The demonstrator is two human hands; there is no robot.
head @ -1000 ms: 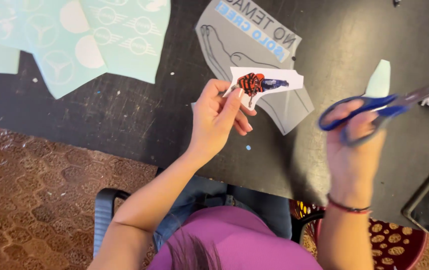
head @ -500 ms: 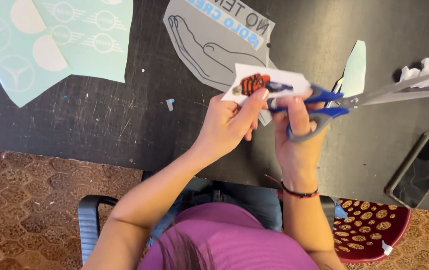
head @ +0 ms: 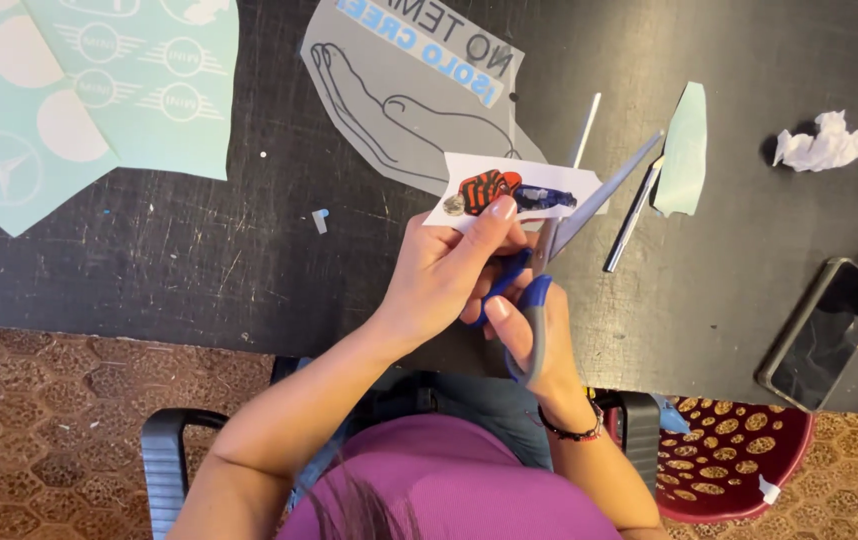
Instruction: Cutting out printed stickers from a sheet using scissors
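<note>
While the left hand (head: 449,275) pinches the sticker strip (head: 514,188) above the counter (head: 199,260), the right hand (head: 534,340) (closed round the scissors (head: 569,225)) should probably cut slowly along the figure's outline.

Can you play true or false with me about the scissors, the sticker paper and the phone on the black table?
1. The left hand holds the small white sticker paper with a red and black picture. True.
2. The right hand holds a pencil. False: it holds blue-handled scissors, blades open at the paper's edge.
3. The phone lies on the table's right side, screen dark. True.
4. The crumpled white paper is in the left hand. False: it lies on the table, far right, apart from both hands.
5. The pale green sheets lie at the upper left. True.
</note>
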